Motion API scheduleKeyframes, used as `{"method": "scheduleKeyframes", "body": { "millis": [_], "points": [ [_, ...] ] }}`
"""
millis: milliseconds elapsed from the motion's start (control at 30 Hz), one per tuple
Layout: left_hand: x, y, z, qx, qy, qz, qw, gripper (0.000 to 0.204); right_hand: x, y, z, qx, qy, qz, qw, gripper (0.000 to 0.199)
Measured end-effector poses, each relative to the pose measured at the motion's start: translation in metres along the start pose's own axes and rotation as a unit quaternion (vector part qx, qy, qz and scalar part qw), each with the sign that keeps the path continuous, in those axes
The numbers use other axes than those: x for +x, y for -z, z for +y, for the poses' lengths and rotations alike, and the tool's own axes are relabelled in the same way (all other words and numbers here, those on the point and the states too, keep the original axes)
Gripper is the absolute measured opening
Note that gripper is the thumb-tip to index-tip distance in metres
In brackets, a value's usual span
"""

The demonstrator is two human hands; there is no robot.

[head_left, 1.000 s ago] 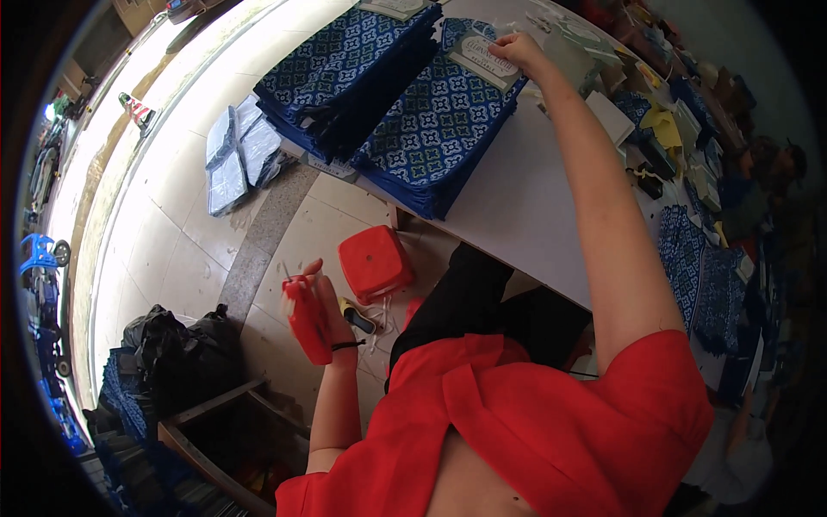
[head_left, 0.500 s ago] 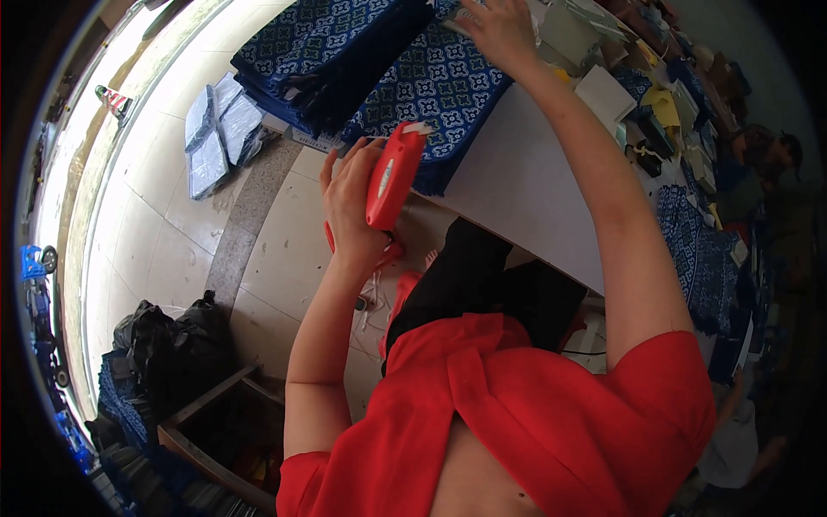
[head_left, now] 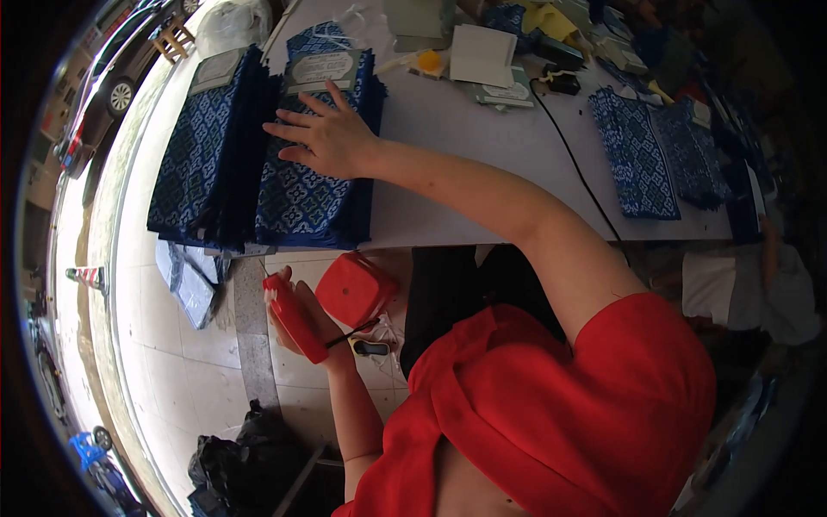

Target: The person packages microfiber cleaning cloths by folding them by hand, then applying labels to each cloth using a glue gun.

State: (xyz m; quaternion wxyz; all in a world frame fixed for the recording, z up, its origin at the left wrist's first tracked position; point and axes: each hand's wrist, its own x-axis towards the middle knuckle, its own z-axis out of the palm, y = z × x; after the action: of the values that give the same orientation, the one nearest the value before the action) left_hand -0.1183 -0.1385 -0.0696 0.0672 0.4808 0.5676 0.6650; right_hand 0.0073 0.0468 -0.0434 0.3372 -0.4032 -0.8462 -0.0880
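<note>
"Stacks at the table's (head_left: 517,146) left end: a left cloth stack (head_left: 194,155) and a right cloth stack (head_left: 297,202), blue, floral-patterned, side by side. Why so close?"

"Probably to have both within one reach. Each runs lengthwise away from the body, a pale card lying near its far end. The right stack's card (head_left: 323,71) sits face up, likely so that it reads at a glance."

"And the right hand (head_left: 323,138)?"

"Above that same stack, palm down, fingers spread, gripping nothing. Fingertips come close to the card's lower edge. Perhaps flattening or steadying the cloth; whether it presses, I cannot tell."

"Left hand (head_left: 320,312)?"

"Wrapped around a red tagging gun (head_left: 295,320), low, off the table's near edge, nose pointing away from the body. Held there, I judge, to clear the cloth and guard the needle."

"Anything under it?"

"Red stool (head_left: 353,289) beside it on the tiles, plastic-wrapped packets (head_left: 189,284) farther left."

"Right of the stacks?"

"Bare tabletop, then a black cable (head_left: 577,159) crossing, then more patterned cloth (head_left: 636,155), well apart, maybe to avoid mixing."
</note>
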Motion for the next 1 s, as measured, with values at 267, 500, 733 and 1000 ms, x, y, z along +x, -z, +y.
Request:
{"method": "scheduleKeyframes", "body": {
  "millis": [267,500,733,1000],
  "points": [
    [-0.039,-0.076,0.035,0.016,-0.117,-0.363,0.924,0.024,-0.121,0.085,0.085,-0.002,-0.238,0.121,0.964,0.022],
    [-0.037,-0.163,0.005,0.263,-0.184,-0.436,0.841,0.037,-0.242,0.217,0.155,-0.357,-0.355,0.030,0.863,0.038],
    [-0.022,-0.167,0.005,0.436,-0.176,-0.449,0.760,0.049,-0.367,0.307,0.252,-0.345,-0.520,-0.009,0.782,0.058],
    [-0.087,-0.286,0.107,-0.111,-0.016,-0.587,0.801,0.048,-0.376,0.325,0.279,-0.024,-0.648,-0.061,0.759,0.058]
  ]
}}
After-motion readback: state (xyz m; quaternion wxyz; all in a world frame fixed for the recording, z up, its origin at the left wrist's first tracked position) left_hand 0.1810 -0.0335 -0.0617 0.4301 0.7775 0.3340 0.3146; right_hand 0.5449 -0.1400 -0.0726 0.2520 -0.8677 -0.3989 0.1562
